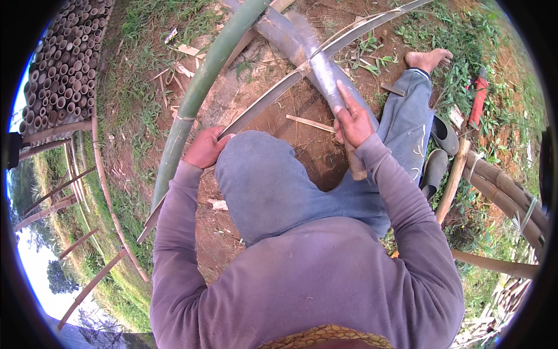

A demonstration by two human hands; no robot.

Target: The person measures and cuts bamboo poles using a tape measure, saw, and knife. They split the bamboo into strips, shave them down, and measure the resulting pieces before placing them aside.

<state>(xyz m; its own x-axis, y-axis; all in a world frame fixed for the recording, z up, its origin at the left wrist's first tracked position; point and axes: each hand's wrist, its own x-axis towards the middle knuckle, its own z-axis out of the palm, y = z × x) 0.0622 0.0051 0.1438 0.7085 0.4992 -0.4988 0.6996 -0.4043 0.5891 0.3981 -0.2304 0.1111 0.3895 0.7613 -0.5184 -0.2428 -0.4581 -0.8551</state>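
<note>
My left hand [204,148] grips a long split bamboo strip [264,99] beside my bent knee. The strip slants up to the far right, and its near end sticks out past my left forearm. My right hand [354,121] is wrapped round a machete [326,75], one finger stretched along the base of its blade. Its wooden handle points down toward my lap. The blade crosses the strip near a node, its tip blurred by motion. Beneath them lies a thick greyish pole [285,38]. A green bamboo pole [203,99] leans past my left hand.
My outstretched leg [407,110] lies at the right, foot bare. Near it are grey slip-on shoes [444,136] and a red object [479,99]. Thick bamboo poles [503,195] stand right. Stacked cut bamboo tubes [64,70] are at far left. A short stick [310,123] lies on the soil.
</note>
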